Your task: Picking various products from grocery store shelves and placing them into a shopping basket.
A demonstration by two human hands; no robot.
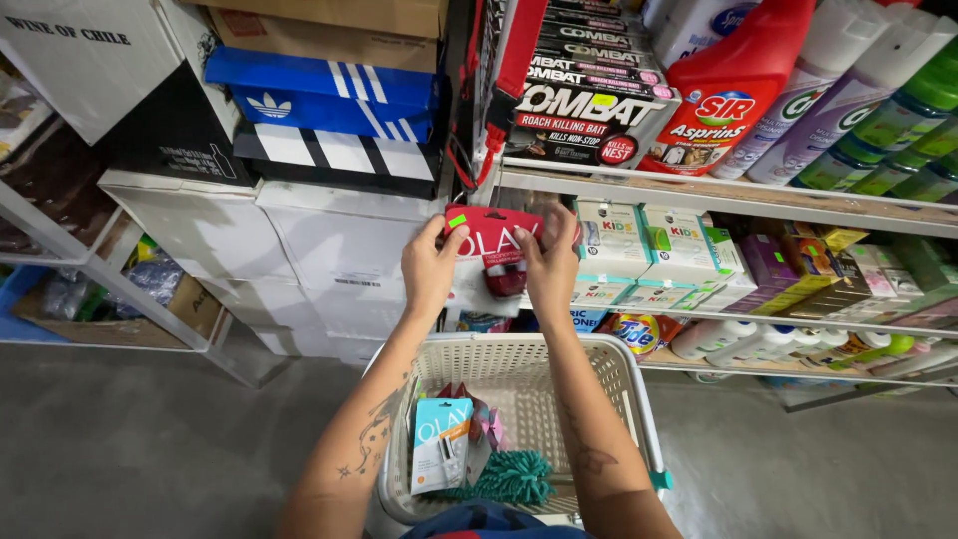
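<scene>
Head view: 2 hands, left hand (431,268) and right hand (552,268), each pinch a side edge of a flat red cardboard blister pack (496,250), its long axis horizontal, raised above the white perforated plastic basket (619,384).

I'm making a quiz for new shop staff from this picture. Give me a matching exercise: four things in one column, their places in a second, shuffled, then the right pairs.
Things:
1. red blister card
2. teal carded packet
3. red spray bottle
4. blue shoe box

Places:
A. top shelf, right
B. held by left hand and right hand
C. stacked on boxes, left
D. inside the white basket

Pairs: 1-B, 2-D, 3-A, 4-C
</scene>
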